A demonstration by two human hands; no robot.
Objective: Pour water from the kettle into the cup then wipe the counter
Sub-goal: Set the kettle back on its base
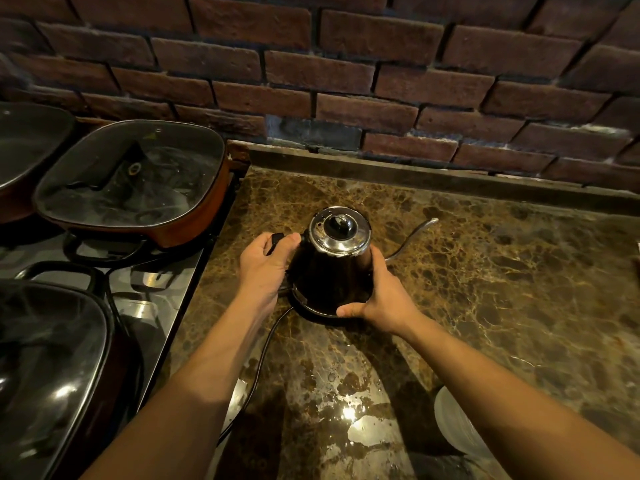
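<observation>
A black gooseneck kettle (332,268) with a shiny steel lid stands on its round base (313,311) in the middle of the brown marble counter (502,289). Its thin spout (414,237) points right. My left hand (265,261) is closed around the black handle on the kettle's left side. My right hand (377,299) is wrapped against the kettle's lower right side and the base. A pale translucent cup (453,427) shows at the bottom right, partly hidden under my right forearm. Wet patches (367,431) glisten on the counter near me.
A black power cord (258,368) runs from the base toward me along the counter's left edge. A stove (166,282) on the left carries glass-lidded square pans (131,181). A brick wall (346,81) rises behind the counter.
</observation>
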